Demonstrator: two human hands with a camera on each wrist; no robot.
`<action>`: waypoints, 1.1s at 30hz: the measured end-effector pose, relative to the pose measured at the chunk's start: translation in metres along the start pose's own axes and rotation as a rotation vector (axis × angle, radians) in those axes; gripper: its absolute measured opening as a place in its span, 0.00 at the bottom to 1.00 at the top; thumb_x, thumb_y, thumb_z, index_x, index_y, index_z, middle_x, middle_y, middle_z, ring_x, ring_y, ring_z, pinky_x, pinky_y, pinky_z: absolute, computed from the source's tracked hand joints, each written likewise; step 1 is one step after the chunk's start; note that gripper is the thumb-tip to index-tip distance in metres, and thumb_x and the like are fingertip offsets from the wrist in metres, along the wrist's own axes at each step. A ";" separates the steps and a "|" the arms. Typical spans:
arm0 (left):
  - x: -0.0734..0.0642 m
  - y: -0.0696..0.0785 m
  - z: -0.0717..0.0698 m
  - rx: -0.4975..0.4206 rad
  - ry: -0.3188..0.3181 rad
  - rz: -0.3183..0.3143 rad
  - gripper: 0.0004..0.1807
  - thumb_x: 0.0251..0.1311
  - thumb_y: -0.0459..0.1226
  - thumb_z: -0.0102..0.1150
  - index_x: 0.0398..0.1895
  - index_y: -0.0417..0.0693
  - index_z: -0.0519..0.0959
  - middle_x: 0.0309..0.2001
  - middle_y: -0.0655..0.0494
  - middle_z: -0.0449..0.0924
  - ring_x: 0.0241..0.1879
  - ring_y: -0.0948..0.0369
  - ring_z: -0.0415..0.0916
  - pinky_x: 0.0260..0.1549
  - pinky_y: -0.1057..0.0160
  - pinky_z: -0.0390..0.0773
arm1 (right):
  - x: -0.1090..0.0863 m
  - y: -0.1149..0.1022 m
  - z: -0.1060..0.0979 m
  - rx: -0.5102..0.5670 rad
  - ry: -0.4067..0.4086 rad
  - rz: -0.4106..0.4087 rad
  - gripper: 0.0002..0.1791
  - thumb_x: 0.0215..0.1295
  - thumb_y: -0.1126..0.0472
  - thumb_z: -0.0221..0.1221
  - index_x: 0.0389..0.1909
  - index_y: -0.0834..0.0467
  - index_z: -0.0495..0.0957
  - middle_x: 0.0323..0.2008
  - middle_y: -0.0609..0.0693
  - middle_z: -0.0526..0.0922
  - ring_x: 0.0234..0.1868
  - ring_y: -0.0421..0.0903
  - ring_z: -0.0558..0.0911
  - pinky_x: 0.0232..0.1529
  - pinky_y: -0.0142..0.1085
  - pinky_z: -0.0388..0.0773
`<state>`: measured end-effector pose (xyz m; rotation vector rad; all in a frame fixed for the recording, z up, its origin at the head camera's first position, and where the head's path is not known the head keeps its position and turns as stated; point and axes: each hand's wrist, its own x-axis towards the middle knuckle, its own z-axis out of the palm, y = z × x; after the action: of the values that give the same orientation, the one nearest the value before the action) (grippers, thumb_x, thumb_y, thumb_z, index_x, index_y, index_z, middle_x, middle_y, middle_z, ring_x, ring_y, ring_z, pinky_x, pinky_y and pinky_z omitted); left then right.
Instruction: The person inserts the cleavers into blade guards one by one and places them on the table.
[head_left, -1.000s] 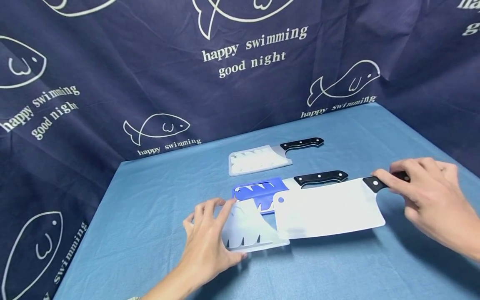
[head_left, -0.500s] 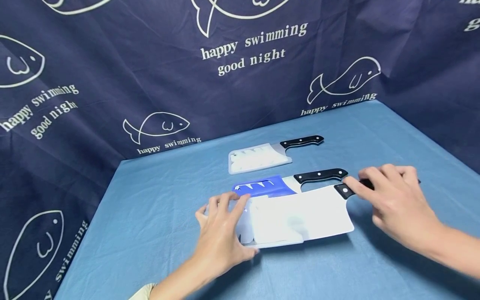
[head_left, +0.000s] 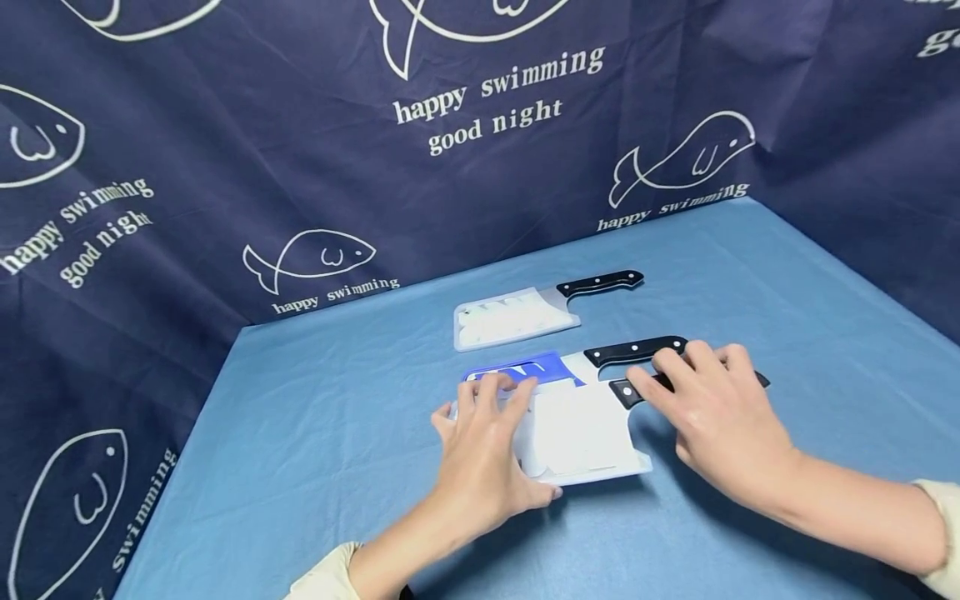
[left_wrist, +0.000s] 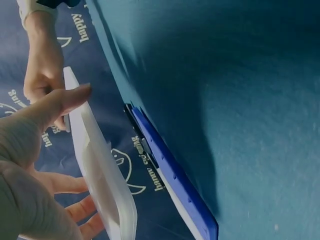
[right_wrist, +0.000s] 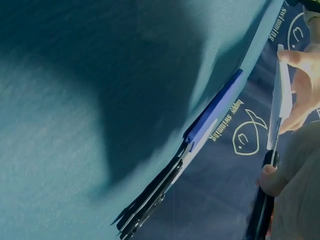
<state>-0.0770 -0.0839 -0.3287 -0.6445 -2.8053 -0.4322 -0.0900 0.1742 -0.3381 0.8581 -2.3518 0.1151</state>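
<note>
My left hand (head_left: 483,454) grips a translucent white blade cover (left_wrist: 97,150) by its edges, thumb on the near edge and fingers on the far one. Most of a cleaver's broad blade (head_left: 581,429) lies inside this cover. My right hand (head_left: 720,412) holds that cleaver by its black riveted handle (right_wrist: 261,210). Both are raised over the table, as the right wrist view shows. Just behind them on the table lies a second cleaver (head_left: 637,352) in a blue cover (head_left: 551,367), partly hidden by the held one.
Farther back a third cleaver (head_left: 600,284) lies in a white cover (head_left: 513,319), handle to the right. The blue tablecloth (head_left: 322,417) meets a dark blue curtain (head_left: 495,200) with fish drawings behind and at the sides.
My right hand has moved left, sliding the cleaver's blade from outside the white cover to deep within it. My left hand, with the cover, has shifted somewhat to the right.
</note>
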 end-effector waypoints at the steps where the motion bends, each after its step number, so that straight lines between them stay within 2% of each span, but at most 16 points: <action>1: 0.000 0.000 0.000 -0.001 -0.016 -0.004 0.59 0.17 0.56 0.83 0.65 0.56 0.70 0.56 0.55 0.66 0.55 0.53 0.59 0.48 0.33 0.57 | 0.000 0.001 0.000 -0.003 -0.018 -0.003 0.34 0.25 0.73 0.62 0.45 0.58 0.75 0.33 0.56 0.69 0.32 0.57 0.66 0.32 0.51 0.60; 8: -0.003 0.000 -0.004 0.012 -0.122 -0.016 0.58 0.23 0.57 0.81 0.67 0.55 0.68 0.57 0.54 0.66 0.57 0.52 0.59 0.47 0.34 0.57 | -0.003 0.003 0.001 0.006 -0.079 -0.036 0.33 0.28 0.72 0.61 0.46 0.58 0.76 0.32 0.54 0.69 0.34 0.56 0.67 0.31 0.48 0.60; 19: -0.008 0.002 0.000 0.011 -0.171 -0.021 0.58 0.23 0.59 0.81 0.66 0.56 0.67 0.56 0.55 0.65 0.55 0.54 0.59 0.44 0.36 0.59 | -0.009 0.003 0.006 0.032 -0.105 -0.050 0.33 0.28 0.71 0.62 0.46 0.57 0.76 0.32 0.52 0.69 0.33 0.54 0.67 0.30 0.46 0.59; 24: -0.011 0.003 0.004 0.004 -0.215 -0.045 0.60 0.23 0.60 0.80 0.67 0.53 0.67 0.56 0.55 0.65 0.54 0.54 0.59 0.43 0.36 0.60 | -0.012 0.002 0.008 0.051 -0.119 -0.052 0.28 0.35 0.70 0.62 0.45 0.55 0.77 0.31 0.50 0.68 0.32 0.51 0.67 0.30 0.43 0.58; 29: -0.012 0.004 0.008 0.008 -0.263 -0.067 0.61 0.24 0.60 0.79 0.69 0.50 0.67 0.57 0.55 0.64 0.55 0.54 0.59 0.44 0.35 0.60 | -0.015 0.001 0.012 0.059 -0.148 -0.045 0.20 0.45 0.65 0.62 0.43 0.55 0.77 0.30 0.48 0.67 0.33 0.49 0.67 0.31 0.41 0.58; 33: -0.013 0.006 0.010 0.006 -0.305 -0.086 0.62 0.24 0.60 0.79 0.70 0.50 0.65 0.58 0.54 0.64 0.56 0.54 0.58 0.44 0.34 0.60 | -0.017 -0.001 0.013 0.075 -0.180 -0.027 0.18 0.47 0.63 0.63 0.43 0.55 0.80 0.30 0.47 0.68 0.34 0.48 0.67 0.33 0.40 0.59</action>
<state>-0.0645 -0.0807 -0.3406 -0.6378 -3.1312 -0.3686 -0.0860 0.1794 -0.3585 0.9722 -2.5157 0.1196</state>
